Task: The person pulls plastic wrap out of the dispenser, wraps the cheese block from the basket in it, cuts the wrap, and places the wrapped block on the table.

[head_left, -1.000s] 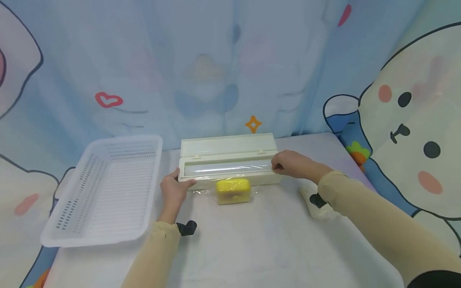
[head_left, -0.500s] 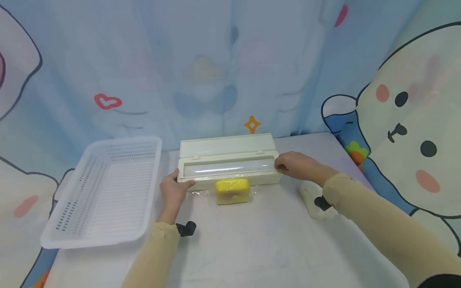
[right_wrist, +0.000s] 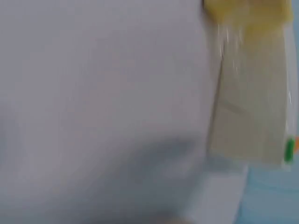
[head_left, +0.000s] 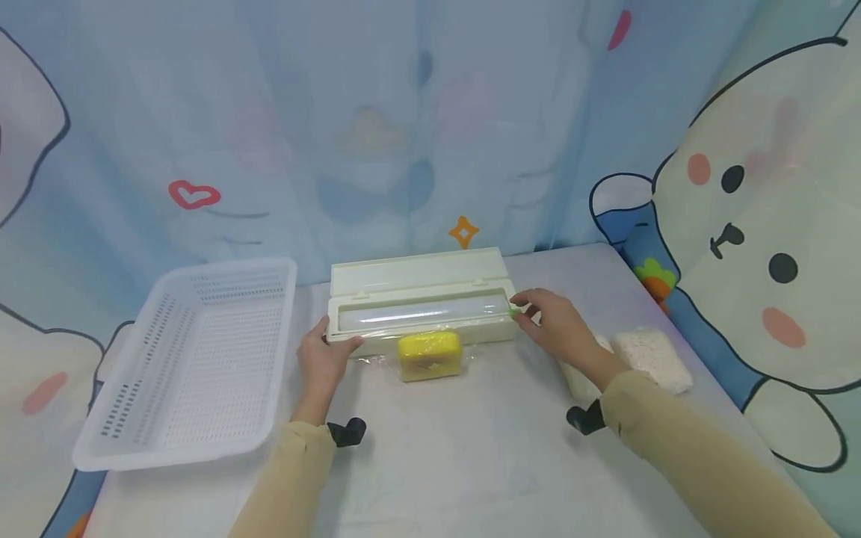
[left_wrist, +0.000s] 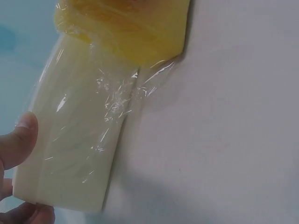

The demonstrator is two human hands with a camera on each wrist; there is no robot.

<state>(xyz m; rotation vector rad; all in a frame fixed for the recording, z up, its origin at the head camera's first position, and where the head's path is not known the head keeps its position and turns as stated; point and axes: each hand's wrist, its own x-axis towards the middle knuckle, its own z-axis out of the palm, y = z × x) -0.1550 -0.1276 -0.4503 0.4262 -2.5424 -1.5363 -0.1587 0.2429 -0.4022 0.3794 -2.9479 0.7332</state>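
Note:
A cream cling film dispenser (head_left: 487, 329) lies on the table with its lid (head_left: 417, 273) raised and a film roll (head_left: 424, 312) inside. My left hand (head_left: 321, 365) grips its left end; in the left wrist view the thumb (left_wrist: 21, 142) presses the long side and other fingers curl under the end. In front rests a yellow block (head_left: 430, 357) under clear film that runs from the dispenser. My right hand (head_left: 557, 326) is at the dispenser's right end, thumb and forefinger parted close to a small green slider (right_wrist: 289, 150).
A white perforated basket (head_left: 195, 366) stands at the left of the table. Two pale wrapped pieces lie on the right, the nearer one partly hidden by the right wrist, the other whitish block (head_left: 652, 361) beyond it. A printed curtain (head_left: 377, 90) hangs behind.
My right hand has gone from pinching at the dispenser's right end to fingers parted, and the green slider now shows. My left hand keeps its grip. The view has shifted slightly right.

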